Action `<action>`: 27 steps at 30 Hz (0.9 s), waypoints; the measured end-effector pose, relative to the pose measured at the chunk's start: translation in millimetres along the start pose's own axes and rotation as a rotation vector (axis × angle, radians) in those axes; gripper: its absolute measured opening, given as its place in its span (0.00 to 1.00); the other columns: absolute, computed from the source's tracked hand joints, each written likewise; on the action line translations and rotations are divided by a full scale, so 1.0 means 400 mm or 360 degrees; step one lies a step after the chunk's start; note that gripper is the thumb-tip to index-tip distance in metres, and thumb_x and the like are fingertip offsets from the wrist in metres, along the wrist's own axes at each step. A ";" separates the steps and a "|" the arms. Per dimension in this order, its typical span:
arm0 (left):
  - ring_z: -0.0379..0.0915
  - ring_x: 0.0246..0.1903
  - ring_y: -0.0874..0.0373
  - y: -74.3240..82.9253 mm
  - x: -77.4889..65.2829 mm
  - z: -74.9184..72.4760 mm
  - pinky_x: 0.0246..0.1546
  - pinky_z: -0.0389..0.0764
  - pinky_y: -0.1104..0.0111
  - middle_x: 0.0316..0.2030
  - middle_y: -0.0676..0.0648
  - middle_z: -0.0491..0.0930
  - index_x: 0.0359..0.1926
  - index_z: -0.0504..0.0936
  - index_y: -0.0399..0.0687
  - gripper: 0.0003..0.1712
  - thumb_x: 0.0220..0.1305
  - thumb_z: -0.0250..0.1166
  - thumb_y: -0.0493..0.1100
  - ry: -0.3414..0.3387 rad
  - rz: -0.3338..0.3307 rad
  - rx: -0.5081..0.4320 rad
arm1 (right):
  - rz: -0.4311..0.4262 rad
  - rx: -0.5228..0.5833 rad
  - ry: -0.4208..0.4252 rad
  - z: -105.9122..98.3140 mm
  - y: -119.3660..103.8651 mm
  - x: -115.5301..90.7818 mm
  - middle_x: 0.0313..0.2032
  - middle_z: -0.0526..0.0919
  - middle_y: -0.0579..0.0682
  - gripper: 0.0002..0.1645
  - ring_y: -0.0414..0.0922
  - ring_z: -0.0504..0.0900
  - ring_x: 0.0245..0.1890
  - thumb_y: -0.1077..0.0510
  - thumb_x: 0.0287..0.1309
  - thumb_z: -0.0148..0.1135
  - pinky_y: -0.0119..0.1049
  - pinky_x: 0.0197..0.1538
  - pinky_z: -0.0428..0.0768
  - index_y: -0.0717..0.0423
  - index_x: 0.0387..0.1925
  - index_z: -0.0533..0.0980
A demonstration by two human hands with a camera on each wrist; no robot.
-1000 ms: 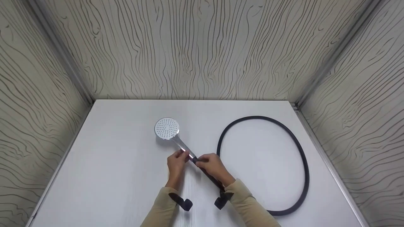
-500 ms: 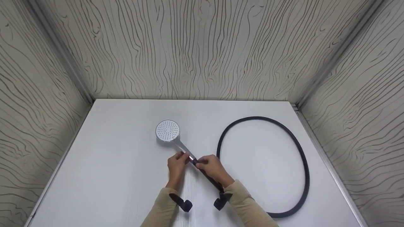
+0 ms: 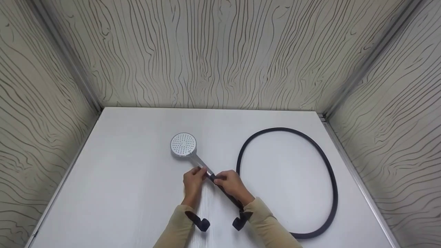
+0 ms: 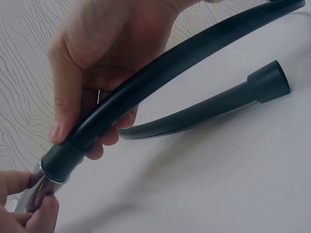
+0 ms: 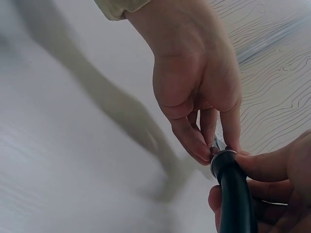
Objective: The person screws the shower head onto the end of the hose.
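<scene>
A chrome shower head with a round white nozzle face lies tilted, its handle running down to the right. My left hand pinches the lower end of that handle between thumb and fingers. With thumb and fingers, my right hand grips the end of a black hose just behind its collar. In the left wrist view the collar meets the chrome handle end in line; whether it is threaded on cannot be seen. The same joint, dark collar against chrome rim, shows between both hands in the right wrist view.
The rest of the hose makes a large loop on the white table to the right. Its other end, with a wider collar, lies on the table. Patterned panels stand around the back and sides.
The shower head has shifted slightly down and toward me. Both hands keep their hold at the joint and have barely moved.
</scene>
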State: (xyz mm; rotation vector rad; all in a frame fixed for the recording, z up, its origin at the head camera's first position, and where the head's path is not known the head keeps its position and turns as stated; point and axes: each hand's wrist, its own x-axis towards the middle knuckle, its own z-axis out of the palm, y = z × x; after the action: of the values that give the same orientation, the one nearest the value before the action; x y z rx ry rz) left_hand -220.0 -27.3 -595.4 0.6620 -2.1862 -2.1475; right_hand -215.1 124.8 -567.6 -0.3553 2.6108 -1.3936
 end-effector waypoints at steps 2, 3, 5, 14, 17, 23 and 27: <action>0.84 0.38 0.56 -0.002 -0.001 -0.001 0.45 0.81 0.65 0.41 0.40 0.86 0.50 0.82 0.33 0.21 0.63 0.64 0.46 0.0015 -0.0015 0.0045 | -0.0019 -0.0005 0.0011 0.003 0.002 -0.001 0.33 0.88 0.59 0.08 0.46 0.83 0.35 0.64 0.53 0.66 0.36 0.41 0.80 0.67 0.34 0.84; 0.83 0.38 0.57 -0.002 -0.002 -0.001 0.45 0.80 0.65 0.40 0.41 0.86 0.50 0.82 0.35 0.21 0.63 0.64 0.47 0.0021 -0.0026 0.0065 | -0.0024 -0.0009 0.0015 0.004 0.003 -0.002 0.33 0.88 0.59 0.08 0.47 0.83 0.35 0.64 0.53 0.66 0.37 0.42 0.80 0.67 0.34 0.84; 0.83 0.37 0.57 -0.004 -0.002 0.000 0.45 0.79 0.65 0.40 0.42 0.87 0.50 0.82 0.35 0.21 0.63 0.64 0.47 0.0033 -0.0036 0.0096 | -0.0012 -0.0015 0.0017 0.006 0.005 -0.002 0.33 0.88 0.59 0.08 0.47 0.83 0.36 0.64 0.53 0.66 0.37 0.42 0.80 0.66 0.34 0.84; 0.81 0.39 0.55 -0.011 0.000 0.006 0.47 0.77 0.62 0.39 0.41 0.87 0.49 0.83 0.35 0.23 0.61 0.66 0.49 0.0064 -0.0035 0.0183 | 0.0031 -0.0029 0.0020 0.013 0.014 -0.003 0.33 0.87 0.58 0.07 0.47 0.83 0.36 0.64 0.54 0.66 0.39 0.43 0.81 0.65 0.34 0.84; 0.81 0.39 0.55 -0.016 0.001 0.005 0.47 0.77 0.61 0.40 0.41 0.87 0.50 0.83 0.35 0.23 0.61 0.66 0.49 0.0061 -0.0032 0.0214 | 0.0029 -0.0027 0.0016 0.015 0.018 -0.004 0.33 0.87 0.58 0.07 0.47 0.83 0.36 0.65 0.53 0.67 0.40 0.43 0.81 0.66 0.34 0.84; 0.80 0.38 0.55 -0.018 -0.001 0.003 0.44 0.76 0.64 0.40 0.42 0.87 0.49 0.84 0.36 0.22 0.61 0.65 0.49 0.0060 -0.0039 0.0240 | 0.0038 -0.0066 0.0019 0.018 0.020 -0.004 0.34 0.88 0.57 0.07 0.48 0.83 0.37 0.64 0.53 0.66 0.40 0.45 0.80 0.65 0.34 0.84; 0.78 0.35 0.55 -0.015 -0.001 0.004 0.40 0.74 0.66 0.36 0.44 0.87 0.45 0.85 0.38 0.20 0.60 0.66 0.49 0.0077 -0.0024 0.0261 | 0.0056 -0.0076 0.0022 0.018 0.021 -0.001 0.35 0.88 0.58 0.08 0.49 0.83 0.38 0.64 0.54 0.66 0.41 0.46 0.81 0.65 0.35 0.84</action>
State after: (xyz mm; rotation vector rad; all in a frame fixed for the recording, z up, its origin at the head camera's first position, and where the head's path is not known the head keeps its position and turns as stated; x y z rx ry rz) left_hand -218.3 -25.7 -601.3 0.7315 -2.3572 -1.9515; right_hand -214.0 123.6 -578.7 -0.3056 2.6514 -1.3297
